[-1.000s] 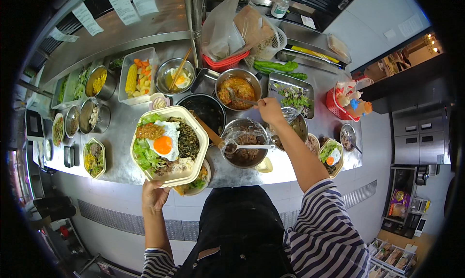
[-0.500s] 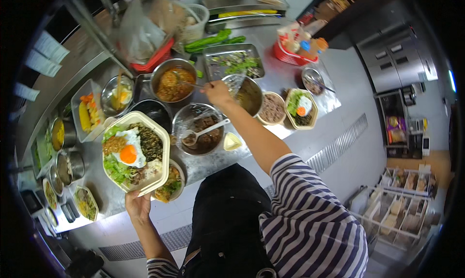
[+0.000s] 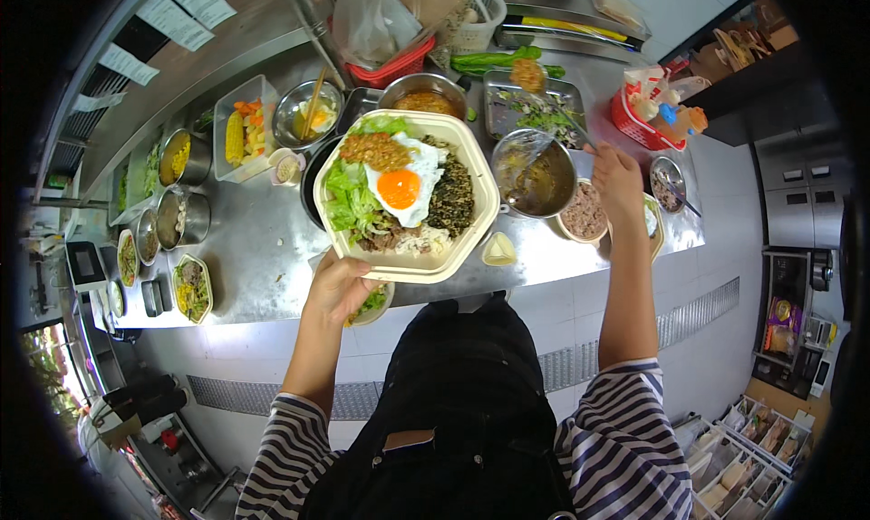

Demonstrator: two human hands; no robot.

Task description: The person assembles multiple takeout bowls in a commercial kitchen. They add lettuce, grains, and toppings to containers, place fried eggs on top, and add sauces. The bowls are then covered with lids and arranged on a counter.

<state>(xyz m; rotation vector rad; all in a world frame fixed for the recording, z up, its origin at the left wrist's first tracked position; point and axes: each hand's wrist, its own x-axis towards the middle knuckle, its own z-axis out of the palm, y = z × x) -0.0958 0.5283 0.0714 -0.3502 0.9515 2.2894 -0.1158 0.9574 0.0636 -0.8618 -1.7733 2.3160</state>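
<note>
My left hand point(image 3: 337, 289) holds up a cream hexagonal food tray point(image 3: 408, 271) by its near edge. On it lie a fried egg point(image 3: 399, 189), lettuce, dark greens and an orange-brown topping. My right hand point(image 3: 618, 183) is over the right side of the steel counter point(image 3: 263, 239), closed around a thin metal utensil point(image 3: 569, 128). The utensil reaches over a flat metal tray of chopped greens point(image 3: 535, 112). Just left of that hand stands a metal bowl of brown liquid point(image 3: 535, 175), and below it a small bowl of reddish rice point(image 3: 584, 213).
A pot of orange sauce point(image 3: 426, 98), a bowl holding chopsticks point(image 3: 308, 112) and a tub of cut vegetables point(image 3: 243, 130) line the back. Several small filled dishes point(image 3: 190, 289) sit at the left. A red basket of bottles point(image 3: 657, 112) stands far right, and a small yellow cup point(image 3: 498, 248) sits near the front edge.
The food tray has come up and toward the middle, closer to the camera. My right hand has shifted right, from the middle bowls to beside the bowl of brown liquid.
</note>
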